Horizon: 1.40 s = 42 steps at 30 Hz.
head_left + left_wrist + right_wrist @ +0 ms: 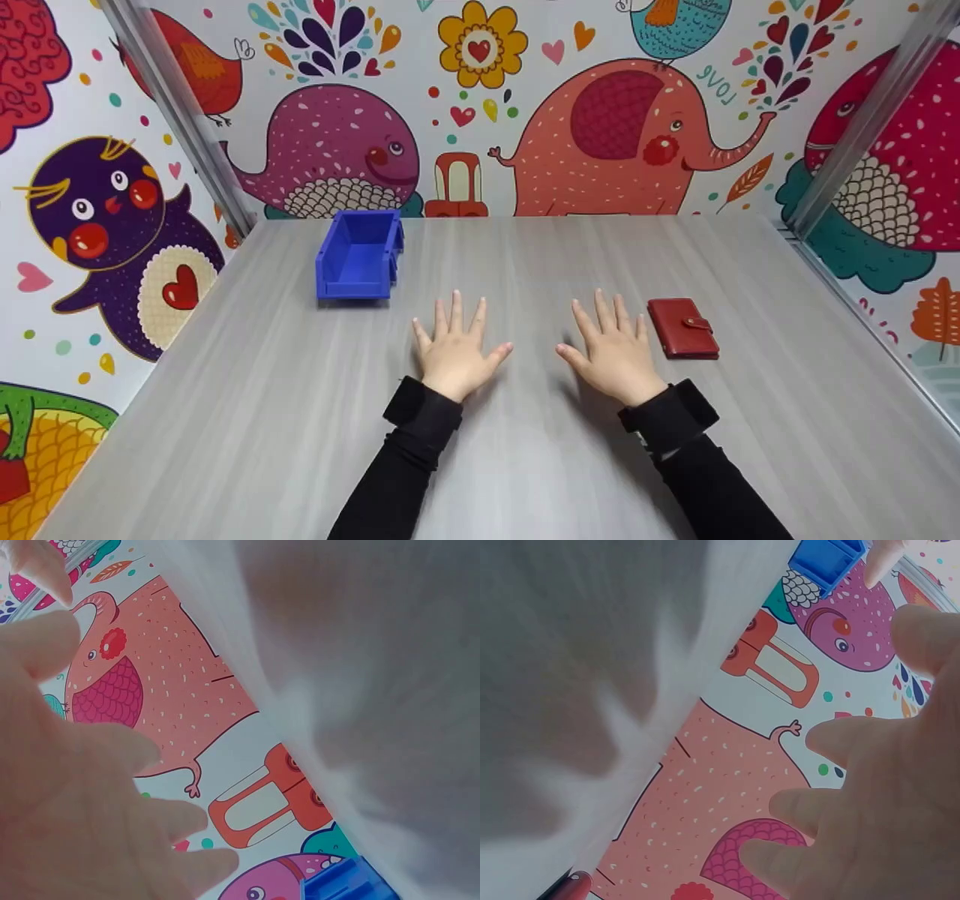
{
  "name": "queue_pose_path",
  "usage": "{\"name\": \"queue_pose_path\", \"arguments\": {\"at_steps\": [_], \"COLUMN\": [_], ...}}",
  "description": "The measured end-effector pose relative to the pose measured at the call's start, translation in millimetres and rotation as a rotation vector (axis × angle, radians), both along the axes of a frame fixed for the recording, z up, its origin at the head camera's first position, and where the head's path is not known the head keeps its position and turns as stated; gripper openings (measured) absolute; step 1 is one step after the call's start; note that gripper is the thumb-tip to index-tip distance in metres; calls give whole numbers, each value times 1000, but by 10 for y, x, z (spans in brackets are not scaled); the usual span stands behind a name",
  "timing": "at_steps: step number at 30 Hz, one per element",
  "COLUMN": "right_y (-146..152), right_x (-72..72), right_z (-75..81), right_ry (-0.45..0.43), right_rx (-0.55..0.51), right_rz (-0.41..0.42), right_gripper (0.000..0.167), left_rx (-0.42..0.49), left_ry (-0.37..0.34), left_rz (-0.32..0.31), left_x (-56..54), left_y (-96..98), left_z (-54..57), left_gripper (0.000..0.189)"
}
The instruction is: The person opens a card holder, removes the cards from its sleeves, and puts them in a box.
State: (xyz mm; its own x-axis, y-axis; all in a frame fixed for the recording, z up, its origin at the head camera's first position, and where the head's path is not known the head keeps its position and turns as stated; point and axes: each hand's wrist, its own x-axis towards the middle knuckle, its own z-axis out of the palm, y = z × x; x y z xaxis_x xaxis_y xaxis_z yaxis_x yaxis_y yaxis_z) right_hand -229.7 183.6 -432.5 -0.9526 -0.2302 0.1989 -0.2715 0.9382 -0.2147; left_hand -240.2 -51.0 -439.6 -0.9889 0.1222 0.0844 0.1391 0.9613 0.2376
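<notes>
Both hands are held over the table with fingers straight and spread, and neither holds anything. My left hand [455, 356] is left of the middle, below and to the right of a blue plastic bin [358, 259]. To the right, my right hand [616, 358] has its little finger close to a red wallet [683, 328] with a snap strap, apart from it. In the left wrist view the left hand [82, 787] shows its palm side, with part of the blue bin [349, 881] at the bottom. The right wrist view shows the right hand [877, 765] and the wallet's edge [574, 886].
The grey wood-grain table [510, 465] carries the bin at its back left and the wallet at its right. Printed cartoon panels [465, 112] stand along the back and sides. Metal posts [187, 120] rise at the two back corners.
</notes>
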Motion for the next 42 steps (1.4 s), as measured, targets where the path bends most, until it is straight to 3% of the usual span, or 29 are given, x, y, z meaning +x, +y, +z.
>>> {"name": "queue_pose_path", "arguments": {"at_steps": [12, 18, 24, 32, 42], "right_y": [12, 78, 277, 654, 1040], "right_x": [-11, -14, -11, -20, -46], "right_z": [4, 63, 158, 241, 236], "right_ry": [-6, 35, 88, 167, 243], "right_rx": [-1, 7, 8, -9, -70], "right_rz": [-1, 1, -9, -36, -73], "right_gripper": [74, 72, 68, 60, 52], "left_rx": [12, 49, 111, 156, 207], "left_ry": [-28, -7, 20, 117, 126], "left_rz": [1, -24, -64, -153, -156], "left_x": [17, 30, 13, -6, -58], "left_y": [18, 136, 441, 952, 1478], "left_z": [67, 111, 156, 270, 378], "left_gripper": [81, 79, 72, 57, 38]}}
